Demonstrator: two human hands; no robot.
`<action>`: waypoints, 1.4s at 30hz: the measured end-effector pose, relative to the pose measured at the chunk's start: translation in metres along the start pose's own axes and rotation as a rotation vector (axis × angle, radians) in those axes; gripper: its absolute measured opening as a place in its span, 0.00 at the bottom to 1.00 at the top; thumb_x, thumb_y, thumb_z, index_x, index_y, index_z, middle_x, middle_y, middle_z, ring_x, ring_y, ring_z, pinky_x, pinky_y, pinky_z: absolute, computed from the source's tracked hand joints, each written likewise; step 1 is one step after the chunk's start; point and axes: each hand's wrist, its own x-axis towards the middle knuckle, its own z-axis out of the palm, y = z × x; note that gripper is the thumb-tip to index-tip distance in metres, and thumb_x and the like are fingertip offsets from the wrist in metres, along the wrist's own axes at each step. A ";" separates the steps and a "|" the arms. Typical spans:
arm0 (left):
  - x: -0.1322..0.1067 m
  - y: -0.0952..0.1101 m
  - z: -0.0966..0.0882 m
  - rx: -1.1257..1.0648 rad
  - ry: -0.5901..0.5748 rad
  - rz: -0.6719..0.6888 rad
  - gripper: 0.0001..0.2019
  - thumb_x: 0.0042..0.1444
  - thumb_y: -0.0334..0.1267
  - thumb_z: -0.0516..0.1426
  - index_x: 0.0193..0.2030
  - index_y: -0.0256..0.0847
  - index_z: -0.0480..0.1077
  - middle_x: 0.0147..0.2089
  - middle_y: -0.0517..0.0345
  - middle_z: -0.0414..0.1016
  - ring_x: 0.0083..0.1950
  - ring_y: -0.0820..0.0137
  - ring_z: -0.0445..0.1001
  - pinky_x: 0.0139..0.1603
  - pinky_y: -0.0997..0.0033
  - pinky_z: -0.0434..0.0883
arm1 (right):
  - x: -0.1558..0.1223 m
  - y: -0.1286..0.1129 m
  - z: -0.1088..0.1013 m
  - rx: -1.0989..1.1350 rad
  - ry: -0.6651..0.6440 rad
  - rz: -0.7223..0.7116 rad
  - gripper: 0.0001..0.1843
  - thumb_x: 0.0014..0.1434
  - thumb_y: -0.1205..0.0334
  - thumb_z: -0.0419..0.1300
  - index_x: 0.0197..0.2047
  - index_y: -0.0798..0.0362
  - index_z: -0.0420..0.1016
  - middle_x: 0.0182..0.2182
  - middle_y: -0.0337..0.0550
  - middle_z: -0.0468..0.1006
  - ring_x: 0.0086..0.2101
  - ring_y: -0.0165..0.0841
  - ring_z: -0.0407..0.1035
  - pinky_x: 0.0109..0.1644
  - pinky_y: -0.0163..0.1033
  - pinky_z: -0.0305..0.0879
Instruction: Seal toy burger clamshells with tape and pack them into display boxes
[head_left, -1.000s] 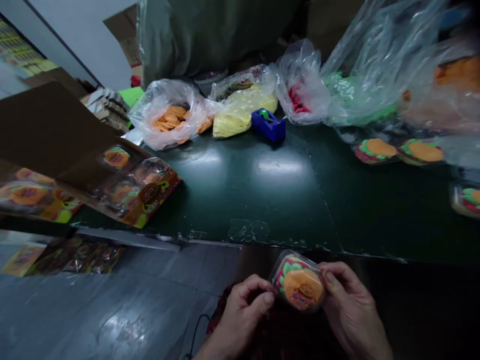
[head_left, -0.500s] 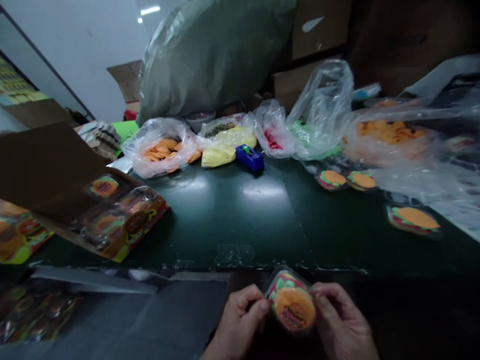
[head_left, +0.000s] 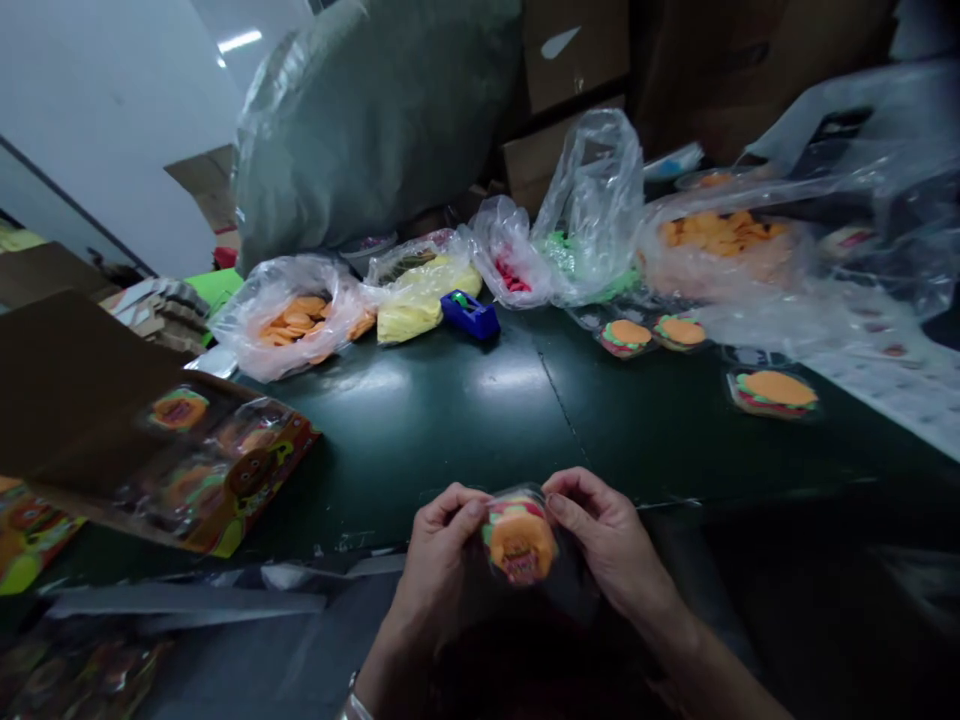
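Observation:
Both hands hold one small clear plastic pack with a burger-shaped candy (head_left: pixel 520 540) inside, at the near edge of the dark green table (head_left: pixel 450 420). My left hand (head_left: pixel 439 560) pinches its left side with fingers curled. My right hand (head_left: pixel 604 545) grips its right side, thumb on top. The pack is orange on top with green and red layers showing.
An open display box with burger packs (head_left: pixel 217 465) lies at the left. Three more burger packs (head_left: pixel 776 390) lie at the right. Plastic bags of orange pieces (head_left: pixel 296 320), yellow pieces (head_left: pixel 416 310), red and green pieces stand at the back, beside a blue tape dispenser (head_left: pixel 470 313).
The hands have lifted the burger pack up and forward to the table's edge. The camera has tilted, showing more of the table's right side.

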 end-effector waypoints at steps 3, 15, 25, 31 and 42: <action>0.014 0.005 0.002 -0.178 0.120 -0.024 0.19 0.35 0.49 0.70 0.27 0.36 0.74 0.24 0.64 0.68 0.23 0.77 0.63 0.24 0.79 0.60 | 0.004 0.002 0.006 -0.092 0.013 -0.039 0.15 0.59 0.48 0.58 0.32 0.52 0.70 0.26 0.34 0.67 0.28 0.29 0.60 0.32 0.31 0.59; 0.010 -0.004 0.006 -0.255 0.017 -0.077 0.17 0.40 0.47 0.70 0.25 0.36 0.73 0.24 0.63 0.68 0.26 0.76 0.64 0.29 0.77 0.63 | -0.004 0.012 -0.011 -0.224 -0.088 -0.191 0.23 0.64 0.49 0.51 0.21 0.51 0.55 0.20 0.33 0.53 0.22 0.28 0.52 0.26 0.33 0.52; 0.053 0.057 0.016 0.073 -0.213 0.014 0.14 0.43 0.43 0.66 0.21 0.35 0.70 0.20 0.64 0.64 0.23 0.78 0.60 0.26 0.77 0.57 | 0.038 -0.012 -0.007 -0.173 -0.320 -0.096 0.26 0.60 0.44 0.54 0.20 0.51 0.55 0.20 0.33 0.51 0.23 0.28 0.47 0.26 0.34 0.47; 0.083 0.064 -0.011 0.094 -0.196 -0.088 0.15 0.46 0.45 0.66 0.31 0.32 0.76 0.28 0.55 0.74 0.28 0.73 0.68 0.31 0.75 0.62 | 0.094 -0.004 0.007 0.051 -0.394 0.150 0.26 0.58 0.42 0.58 0.22 0.51 0.53 0.21 0.30 0.50 0.23 0.27 0.42 0.25 0.33 0.41; 0.103 0.038 -0.059 -0.359 -0.248 -0.176 0.26 0.49 0.41 0.66 0.55 0.44 0.65 0.52 0.48 0.74 0.47 0.56 0.76 0.42 0.62 0.72 | 0.230 -0.035 0.027 -0.329 -0.378 0.013 0.19 0.46 0.49 0.69 0.20 0.53 0.68 0.16 0.30 0.64 0.20 0.26 0.58 0.23 0.31 0.52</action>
